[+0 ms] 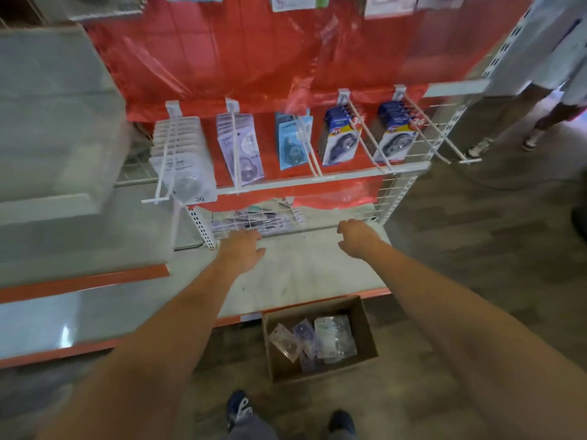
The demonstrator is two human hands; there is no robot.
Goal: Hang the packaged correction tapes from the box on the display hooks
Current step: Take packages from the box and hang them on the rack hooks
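Shoes: two dark shoes (240, 408) at the bottom edge, nearest the camera, on the floor just before the box.
Left hand: the left hand (243, 249) reaches over the pale shelf (305, 274), fingers loosely spread, holding nothing.
Wire basket: the wire basket (254, 222) just beyond this hand holds some loose packs, blurred.
Box: the cardboard box (365, 331) sits on the floor under the shelf edge, open, probably for easy reach.
Correction tapes: flat clear and lilac packs (313, 341) lie jumbled in the box, not yet hung.
Display hooks: white hooks (236, 144) above already carry rows of packs, hung by their top holes.
Right hand: the right hand (355, 238) hovers over the shelf, fingers loosely curled and empty.
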